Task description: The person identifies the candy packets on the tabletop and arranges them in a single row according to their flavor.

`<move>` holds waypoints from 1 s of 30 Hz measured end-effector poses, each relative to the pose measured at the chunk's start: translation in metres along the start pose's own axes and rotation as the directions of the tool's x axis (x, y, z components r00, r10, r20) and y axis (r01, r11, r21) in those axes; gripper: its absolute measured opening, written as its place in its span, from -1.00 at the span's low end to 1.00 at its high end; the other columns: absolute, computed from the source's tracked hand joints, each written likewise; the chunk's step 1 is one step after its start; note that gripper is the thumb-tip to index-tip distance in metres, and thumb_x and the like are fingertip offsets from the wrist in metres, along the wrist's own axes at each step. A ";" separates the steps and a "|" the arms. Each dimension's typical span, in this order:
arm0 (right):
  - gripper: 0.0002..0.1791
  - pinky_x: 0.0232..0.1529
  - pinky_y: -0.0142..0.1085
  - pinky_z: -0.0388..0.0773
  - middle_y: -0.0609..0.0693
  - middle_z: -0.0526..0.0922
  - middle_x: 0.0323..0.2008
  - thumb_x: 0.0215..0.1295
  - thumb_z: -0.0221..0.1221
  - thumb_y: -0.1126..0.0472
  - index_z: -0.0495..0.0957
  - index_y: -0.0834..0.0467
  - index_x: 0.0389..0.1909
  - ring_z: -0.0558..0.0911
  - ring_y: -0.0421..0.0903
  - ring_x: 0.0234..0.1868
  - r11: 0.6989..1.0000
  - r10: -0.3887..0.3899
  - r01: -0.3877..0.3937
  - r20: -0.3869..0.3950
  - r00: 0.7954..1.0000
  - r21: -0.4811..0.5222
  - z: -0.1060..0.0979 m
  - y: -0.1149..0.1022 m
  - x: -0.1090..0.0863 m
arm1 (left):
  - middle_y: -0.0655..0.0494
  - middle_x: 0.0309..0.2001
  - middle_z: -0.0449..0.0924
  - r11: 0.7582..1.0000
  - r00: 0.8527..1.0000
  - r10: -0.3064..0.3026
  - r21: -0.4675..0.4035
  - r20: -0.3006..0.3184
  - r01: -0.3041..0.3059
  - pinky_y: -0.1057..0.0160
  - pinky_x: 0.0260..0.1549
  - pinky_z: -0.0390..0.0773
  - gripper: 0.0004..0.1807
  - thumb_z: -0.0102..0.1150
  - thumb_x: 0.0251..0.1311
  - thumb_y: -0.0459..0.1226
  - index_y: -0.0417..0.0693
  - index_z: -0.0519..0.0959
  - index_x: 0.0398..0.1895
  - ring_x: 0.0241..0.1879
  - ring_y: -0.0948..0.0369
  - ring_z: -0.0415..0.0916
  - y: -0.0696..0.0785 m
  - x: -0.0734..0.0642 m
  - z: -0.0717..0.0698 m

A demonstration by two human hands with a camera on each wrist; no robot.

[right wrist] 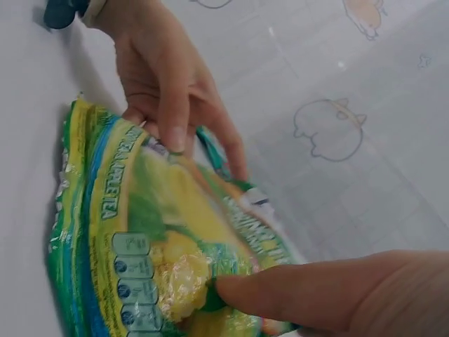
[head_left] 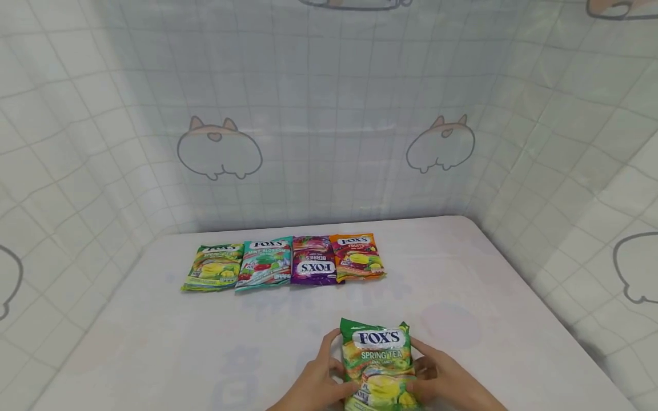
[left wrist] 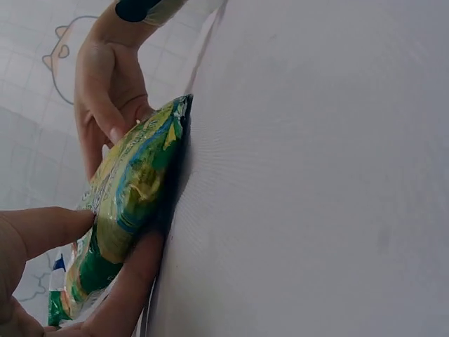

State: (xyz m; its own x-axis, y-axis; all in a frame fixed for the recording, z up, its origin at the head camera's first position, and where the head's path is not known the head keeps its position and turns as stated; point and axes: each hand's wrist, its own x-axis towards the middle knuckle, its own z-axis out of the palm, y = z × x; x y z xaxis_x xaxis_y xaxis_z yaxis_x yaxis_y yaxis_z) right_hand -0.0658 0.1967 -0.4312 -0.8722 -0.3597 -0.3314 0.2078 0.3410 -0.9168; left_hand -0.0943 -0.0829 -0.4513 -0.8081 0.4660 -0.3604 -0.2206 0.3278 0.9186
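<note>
A green Fox's Spring Tea candy bag is held between both hands at the front of the table, its printed face up. My left hand grips its left side, the thumb on the front and the other fingers behind the edge. On the opposite side my right hand holds it the same way. The left wrist view has the bag tilted, its bottom seam close over the tabletop. In the right wrist view my right thumb presses the wrapper near the pictured fruit.
Farther back on the white table, several candy bags lie side by side: a green Spring Tea, a teal Mint Blossom, an upside-down purple Berries and an orange Fruits. A grid-patterned curtain surrounds the table's back and sides.
</note>
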 end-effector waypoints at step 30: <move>-0.20 -0.19 -0.24 0.61 0.13 0.64 -0.02 0.20 0.31 0.24 0.17 0.18 0.43 0.62 -0.01 -0.14 0.948 -0.312 0.294 -0.172 0.934 -0.120 0.013 -0.056 0.050 | 0.05 -0.22 0.56 0.929 0.911 0.362 0.162 -0.196 -0.334 0.06 -0.19 0.57 0.14 0.43 0.06 -0.27 0.37 -0.18 0.51 -0.25 0.17 0.64 0.041 0.000 -0.058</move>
State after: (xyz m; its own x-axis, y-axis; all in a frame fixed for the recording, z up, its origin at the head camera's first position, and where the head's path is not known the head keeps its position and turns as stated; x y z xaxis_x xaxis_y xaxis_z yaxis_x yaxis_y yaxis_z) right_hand -0.1156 0.1484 -0.3992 -0.9559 -0.2932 0.0145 -0.1130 0.3221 -0.9399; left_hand -0.1350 -0.1165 -0.4041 -0.9233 0.3823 0.0358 0.1535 0.2820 0.9471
